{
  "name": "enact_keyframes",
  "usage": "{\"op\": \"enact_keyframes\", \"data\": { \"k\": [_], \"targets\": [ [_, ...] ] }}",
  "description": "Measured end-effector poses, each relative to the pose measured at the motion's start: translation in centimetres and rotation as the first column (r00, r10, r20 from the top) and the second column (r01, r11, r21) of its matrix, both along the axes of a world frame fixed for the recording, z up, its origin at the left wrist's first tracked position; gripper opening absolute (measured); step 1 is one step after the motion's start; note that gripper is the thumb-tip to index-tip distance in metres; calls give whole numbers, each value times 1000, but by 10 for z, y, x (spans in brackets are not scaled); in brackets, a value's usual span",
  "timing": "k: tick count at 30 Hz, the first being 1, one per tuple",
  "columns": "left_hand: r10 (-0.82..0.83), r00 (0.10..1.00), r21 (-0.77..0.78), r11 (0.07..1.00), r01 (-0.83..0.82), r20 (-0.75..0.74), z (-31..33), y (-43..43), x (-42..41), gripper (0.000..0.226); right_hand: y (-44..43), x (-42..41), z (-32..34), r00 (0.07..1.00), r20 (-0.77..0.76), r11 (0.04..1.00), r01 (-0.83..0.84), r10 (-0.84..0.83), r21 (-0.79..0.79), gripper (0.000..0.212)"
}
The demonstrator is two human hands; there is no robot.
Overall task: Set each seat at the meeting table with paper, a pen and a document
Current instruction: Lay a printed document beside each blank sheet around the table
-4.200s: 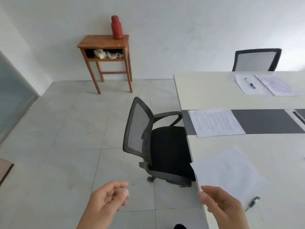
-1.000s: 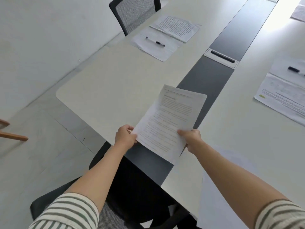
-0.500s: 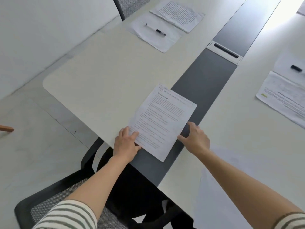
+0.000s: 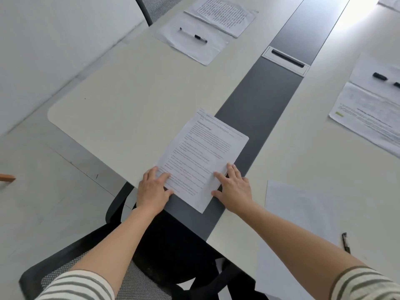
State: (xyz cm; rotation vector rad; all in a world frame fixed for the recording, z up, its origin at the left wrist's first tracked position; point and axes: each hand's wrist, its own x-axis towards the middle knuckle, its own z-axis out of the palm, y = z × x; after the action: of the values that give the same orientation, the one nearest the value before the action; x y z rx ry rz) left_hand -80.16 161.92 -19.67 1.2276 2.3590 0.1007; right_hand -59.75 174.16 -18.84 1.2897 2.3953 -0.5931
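As fingers (image 4: 165, 176) press, document (image 4: 205, 152) beneath (near corners)

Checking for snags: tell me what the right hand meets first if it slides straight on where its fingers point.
The printed document: the right hand rests its fingers on the sheet's near right edge, pointing up the sheet. Past it, apparently only the table.

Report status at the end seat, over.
Left hand, right hand open, pressing printed document flat. Blank paper and pen lie right of it. No obstruction seen.
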Motion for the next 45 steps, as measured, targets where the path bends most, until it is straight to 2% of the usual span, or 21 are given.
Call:
{"op": "enact_keyframes", "data": {
  "k": [6,11,13,16,18,20,23,28,34,39,45],
  "targets": [
    [-15,1000,-25,1000,16,6,4,-2,-1,55,-2,6,6,999,-41,1000,2,-3,-23,67],
    [-64,995,35,997,66,-75,15,8,23,57,4,80,24,982,-155,992,120,-112,48,70],
    [-136,988,78,987,141,-67,22,10,52,55,3,130,29,990,-104,990,103,-93,96,74],
    [-341,937,95,933,348,-81,16,-4,108,51,-8,206,29,995,95,996,-34,26,86,85],
    [-449,889,36,891,453,-92,3,-21,139,51,-17,242,26,973,206,993,-111,102,32,92],
    [-489,867,-16,872,490,-95,-5,-37,158,48,-23,257,19,962,243,992,-120,123,-25,97],
    [-491,862,-60,871,488,-123,-13,-52,170,56,-24,249,9,968,226,994,-95,106,-62,99],
    [-459,881,-121,887,446,-112,-4,-48,174,55,-13,197,0,986,149,997,-73,77,-31,99],
    [-372,919,-81,928,364,-129,2,-47,177,52,5,143,-4,993,113,1000,-21,21,2,98],
    [-445,883,-107,895,433,-146,3,-42,184,55,7,124,-3,991,122,998,56,-57,16,97],
    [-471,877,-113,880,461,-96,-1,-35,193,59,5,125,-3,987,117,994,113,-113,4,98]
  ]
}}
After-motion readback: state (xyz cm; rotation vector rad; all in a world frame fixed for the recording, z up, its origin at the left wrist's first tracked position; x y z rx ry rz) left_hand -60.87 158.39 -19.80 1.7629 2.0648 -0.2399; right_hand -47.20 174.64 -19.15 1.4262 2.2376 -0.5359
